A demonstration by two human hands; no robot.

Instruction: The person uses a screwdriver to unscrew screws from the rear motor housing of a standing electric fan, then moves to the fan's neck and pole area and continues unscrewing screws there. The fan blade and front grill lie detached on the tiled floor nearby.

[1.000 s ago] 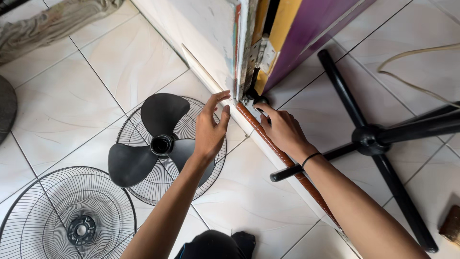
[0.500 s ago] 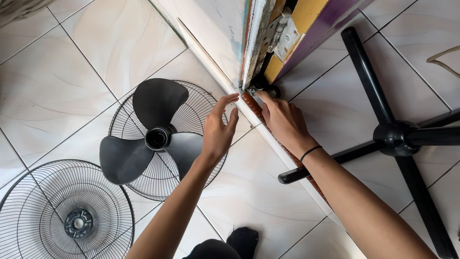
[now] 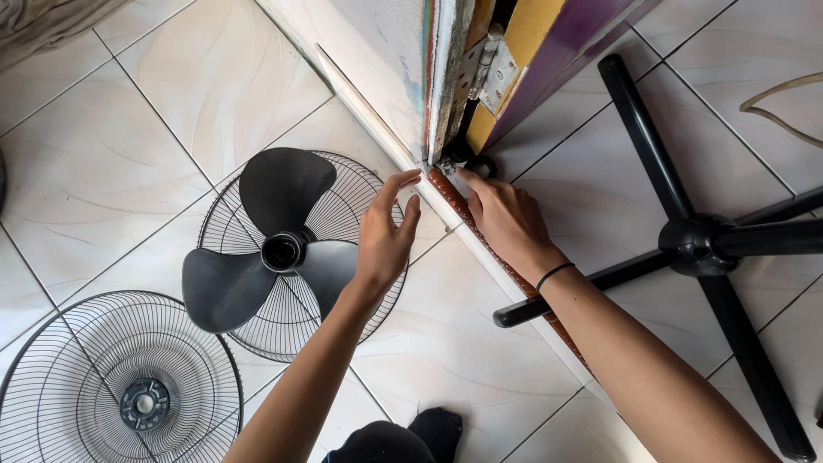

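The fan is in pieces: its black blade [image 3: 261, 249] lies on a wire guard [image 3: 343, 283] at middle left. Both hands reach a small black part [image 3: 467, 159] by the door hinge. The right hand [image 3: 506, 214] perhaps touches it; the left hand [image 3: 386, 236] is open, fingers apart.
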